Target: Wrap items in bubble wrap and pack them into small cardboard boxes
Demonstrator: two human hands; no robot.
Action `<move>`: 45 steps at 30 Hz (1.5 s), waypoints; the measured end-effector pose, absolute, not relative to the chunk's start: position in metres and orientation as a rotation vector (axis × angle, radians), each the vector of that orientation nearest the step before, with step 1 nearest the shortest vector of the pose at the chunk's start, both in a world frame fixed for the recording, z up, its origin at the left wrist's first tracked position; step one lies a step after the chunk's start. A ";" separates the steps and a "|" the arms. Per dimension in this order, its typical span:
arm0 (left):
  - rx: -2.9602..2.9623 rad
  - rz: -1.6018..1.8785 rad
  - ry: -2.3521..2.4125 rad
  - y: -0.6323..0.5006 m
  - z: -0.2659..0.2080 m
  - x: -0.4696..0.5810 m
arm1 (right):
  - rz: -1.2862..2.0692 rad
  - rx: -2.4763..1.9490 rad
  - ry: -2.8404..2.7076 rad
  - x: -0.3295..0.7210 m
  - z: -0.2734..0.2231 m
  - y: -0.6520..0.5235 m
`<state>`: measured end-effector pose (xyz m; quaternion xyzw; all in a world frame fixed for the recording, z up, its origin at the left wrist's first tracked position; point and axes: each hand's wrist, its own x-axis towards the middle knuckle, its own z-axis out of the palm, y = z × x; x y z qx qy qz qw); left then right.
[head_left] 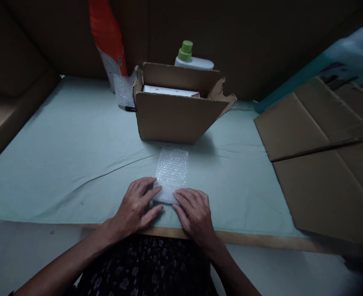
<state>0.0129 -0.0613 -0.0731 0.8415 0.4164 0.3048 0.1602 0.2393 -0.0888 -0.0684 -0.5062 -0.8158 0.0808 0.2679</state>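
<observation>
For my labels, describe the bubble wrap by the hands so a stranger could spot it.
On the green cloth stands an open box. In front, the bubble wrap lies flat, left hand and right hand at its near end, unlike the piece left of the box.

Whitish bubble wrap, pale-green cloth

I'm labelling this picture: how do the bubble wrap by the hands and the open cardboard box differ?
The bubble wrap lies flat; the cardboard box stands open. The bubble wrap is translucent, the cardboard box brown. The bubble wrap is smaller than the cardboard box. Both rest on the cloth.
</observation>
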 end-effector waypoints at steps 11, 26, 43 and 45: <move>2.293 0.809 1.366 -0.050 -0.072 0.015 | 0.113 -1.368 -2.137 0.244 -0.067 -0.087; 2.254 0.839 1.316 -0.054 -0.068 0.012 | 0.261 -1.374 -2.153 0.238 -0.062 -0.075; 1.115 0.979 1.124 -0.070 -0.052 0.044 | 0.873 -1.334 -1.786 0.213 -0.060 -0.063; 1.178 0.983 1.163 -0.067 -0.051 0.044 | 0.904 -1.297 -1.787 0.221 -0.055 -0.064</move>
